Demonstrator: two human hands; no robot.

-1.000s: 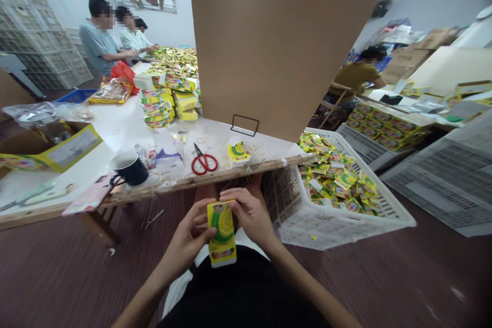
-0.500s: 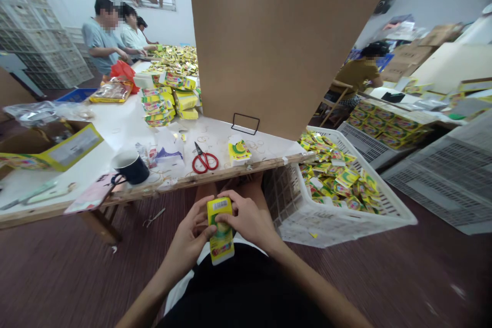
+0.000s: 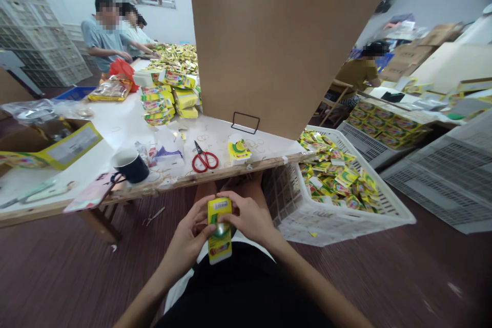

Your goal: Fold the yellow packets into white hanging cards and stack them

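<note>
A large brown cardboard panel [image 3: 269,46] fills the upper centre of the frame, standing on the white tabletop [image 3: 115,123], which runs from the left edge to the centre. Right of centre, a white plastic crate [image 3: 338,228] beside the tabletop holds a heap of yellow-green packets [image 3: 342,177]. At left lies an open yellow-edged box [image 3: 73,148], and left of the panel's lower edge rises a stack of yellow packs [image 3: 157,105]. In the lower centre, the left hand [image 3: 190,233] and right hand [image 3: 249,218] are close together, both gripping one yellow card packet [image 3: 220,238] between them, its barcode end uppermost, in front of the tabletop's near edge. Left of centre stands a dark mug [image 3: 134,168]; mid-frame lie red-handled scissors [image 3: 200,152], with a small yellow pile [image 3: 240,151] to their right.
</note>
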